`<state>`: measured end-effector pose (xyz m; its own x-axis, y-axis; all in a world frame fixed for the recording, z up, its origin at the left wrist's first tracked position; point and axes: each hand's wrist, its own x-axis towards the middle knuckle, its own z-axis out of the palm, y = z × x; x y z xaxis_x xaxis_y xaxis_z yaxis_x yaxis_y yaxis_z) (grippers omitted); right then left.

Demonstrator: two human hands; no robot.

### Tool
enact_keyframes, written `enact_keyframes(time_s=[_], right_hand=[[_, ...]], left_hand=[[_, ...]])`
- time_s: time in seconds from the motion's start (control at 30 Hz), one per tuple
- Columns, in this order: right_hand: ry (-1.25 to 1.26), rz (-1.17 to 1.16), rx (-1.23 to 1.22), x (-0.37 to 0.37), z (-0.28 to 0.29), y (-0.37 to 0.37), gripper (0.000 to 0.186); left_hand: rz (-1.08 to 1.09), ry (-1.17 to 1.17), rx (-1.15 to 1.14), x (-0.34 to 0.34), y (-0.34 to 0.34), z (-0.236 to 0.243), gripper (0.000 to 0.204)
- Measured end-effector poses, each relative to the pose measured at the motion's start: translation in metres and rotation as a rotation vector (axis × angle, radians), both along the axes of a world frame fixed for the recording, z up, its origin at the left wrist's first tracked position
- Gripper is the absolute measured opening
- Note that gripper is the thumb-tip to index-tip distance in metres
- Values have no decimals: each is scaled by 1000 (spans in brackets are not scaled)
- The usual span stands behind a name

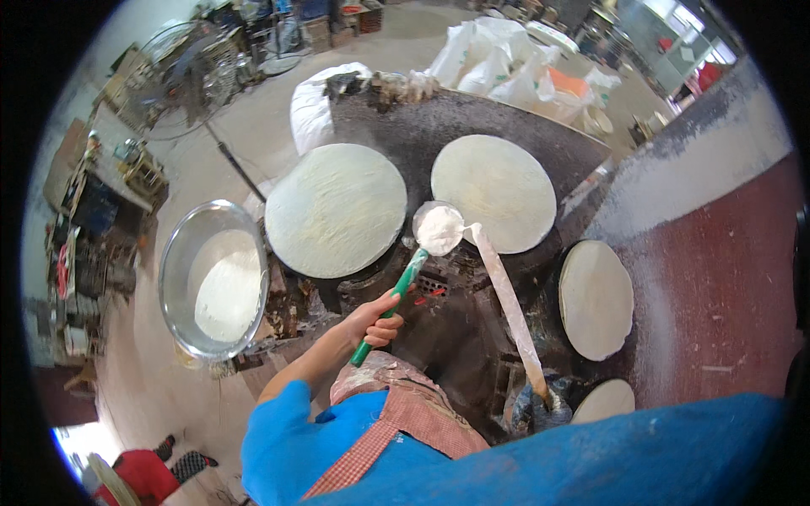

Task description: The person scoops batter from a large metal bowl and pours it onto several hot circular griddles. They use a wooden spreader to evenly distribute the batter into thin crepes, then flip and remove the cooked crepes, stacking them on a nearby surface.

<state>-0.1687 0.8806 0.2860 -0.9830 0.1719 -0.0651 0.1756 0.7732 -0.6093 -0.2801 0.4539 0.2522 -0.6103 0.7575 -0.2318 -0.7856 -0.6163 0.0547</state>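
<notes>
While the left hand has its grip closed round the green ladle, heaped w/ flour, btwn two flatbreads, a tilt could spill it. Right hand: gloved, grip wrapped round a stick.

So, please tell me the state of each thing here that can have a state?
Ladle: full of white batter, held level above the griddle.
Left hand: fingers closed on the ladle's green handle.
Right hand: gloved, gripping a long stick.
Two flatbreads: spread flat on the griddle.
Metal basin: partly filled with batter.
</notes>
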Motion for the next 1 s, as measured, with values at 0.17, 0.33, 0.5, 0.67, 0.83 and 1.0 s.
enact_keyframes(time_s=[0.17, 0.33, 0.5, 0.67, 0.83, 1.0], right_hand=[[200, 105, 234, 5, -31, 31, 32], [209, 68, 213, 28, -50, 91, 28], [376, 156, 447, 38, -45, 113, 24], [289, 137, 130, 45, -67, 81, 28], [-48, -58, -72, 86, -121, 54, 47], [-606, 19, 240, 102, -167, 46, 34]], left_hand=[[39, -446, 20, 17, 44, -20, 25], [41, -515, 220, 45, 77, -32, 26], [105, -477, 215, 58, 90, -28, 33], [115, -531, 133, 53, 86, -5, 26], [52, 227, -655, 82, 66, 10, 49], [-101, -15, -336, 84, 52, -12, 41]])
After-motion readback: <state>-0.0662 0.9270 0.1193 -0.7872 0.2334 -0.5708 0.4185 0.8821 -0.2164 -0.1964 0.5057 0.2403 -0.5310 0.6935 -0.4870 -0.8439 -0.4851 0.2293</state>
